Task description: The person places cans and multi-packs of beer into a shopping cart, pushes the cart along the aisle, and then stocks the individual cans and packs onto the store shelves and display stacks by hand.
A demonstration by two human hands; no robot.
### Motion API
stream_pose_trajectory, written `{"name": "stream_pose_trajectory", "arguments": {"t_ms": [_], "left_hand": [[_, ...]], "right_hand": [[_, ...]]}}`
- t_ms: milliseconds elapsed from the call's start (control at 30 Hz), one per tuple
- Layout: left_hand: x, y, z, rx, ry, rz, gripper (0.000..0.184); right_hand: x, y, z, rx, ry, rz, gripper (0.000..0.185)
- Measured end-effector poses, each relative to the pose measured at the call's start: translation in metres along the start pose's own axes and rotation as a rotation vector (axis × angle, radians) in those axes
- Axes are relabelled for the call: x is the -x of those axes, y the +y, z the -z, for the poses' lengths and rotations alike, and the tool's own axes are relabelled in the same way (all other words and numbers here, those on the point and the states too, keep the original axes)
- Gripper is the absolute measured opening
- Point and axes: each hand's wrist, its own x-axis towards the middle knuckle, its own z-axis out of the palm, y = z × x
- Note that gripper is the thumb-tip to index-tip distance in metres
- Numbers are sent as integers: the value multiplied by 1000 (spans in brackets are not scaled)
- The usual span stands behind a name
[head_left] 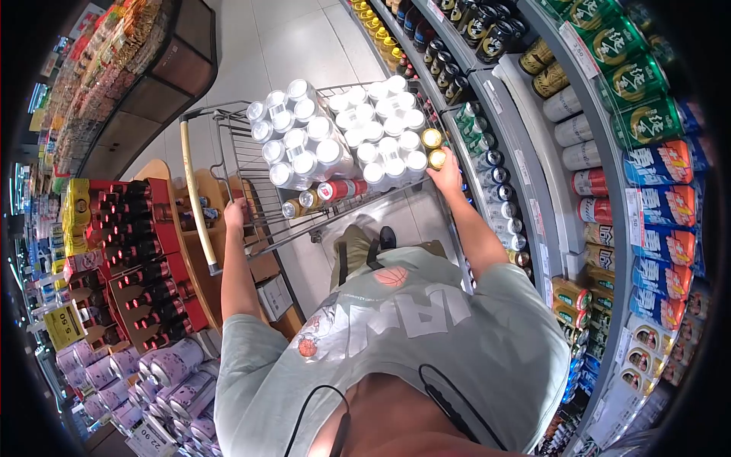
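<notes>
A wire shopping cart (251,247) stands in front of me with its yellow handle bar (196,194) at the left. My left hand (236,213) is closed around the cart's metal rim near that handle. Inside the cart are two shrink-wrapped packs of silver-topped cans, a left pack (301,137) and a right pack (381,126). A red can (341,189) and smaller gold-topped cans (298,203) lie along the near side. My right hand (448,174) has its fingers around a gold-topped can (437,158) at the cart's right edge, beside another gold-topped can (432,138).
Drink shelves (525,160) run close along the right, with green cans (647,122) and blue-orange packs (662,206). At left stand a red display of dark bottles (141,244), purple-white cans (171,365) and a snack stand (179,57). Tiled floor (293,34) extends ahead.
</notes>
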Motion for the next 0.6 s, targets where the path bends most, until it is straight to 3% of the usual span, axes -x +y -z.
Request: {"name": "stream_pose_trajectory", "arguments": {"t_ms": [133, 333, 367, 400, 467, 567, 600], "left_hand": [[2, 11, -5, 64, 11, -5, 8], [-29, -5, -7, 161, 33, -52, 8], [-39, -11, -4, 11, 109, -122, 12], [-40, -16, -13, -224, 441, -347, 19], [32, 33, -42, -381, 804, -733, 27], [59, 34, -59, -520, 847, -1200, 32], [67, 24, -70, -467, 678, -1231, 31]], "right_hand": [[-16, -11, 5, 42, -58, -22, 87], [-9, -21, 8, -11, 52, -51, 93], [-6, -16, 5, -41, 135, 14, 92], [2, -20, 9, -22, 154, -29, 86], [21, -18, 8, -87, 194, -39, 78], [53, -17, 3, -96, 248, 183, 54], [64, -23, 3, -129, 199, 212, 47]]}}
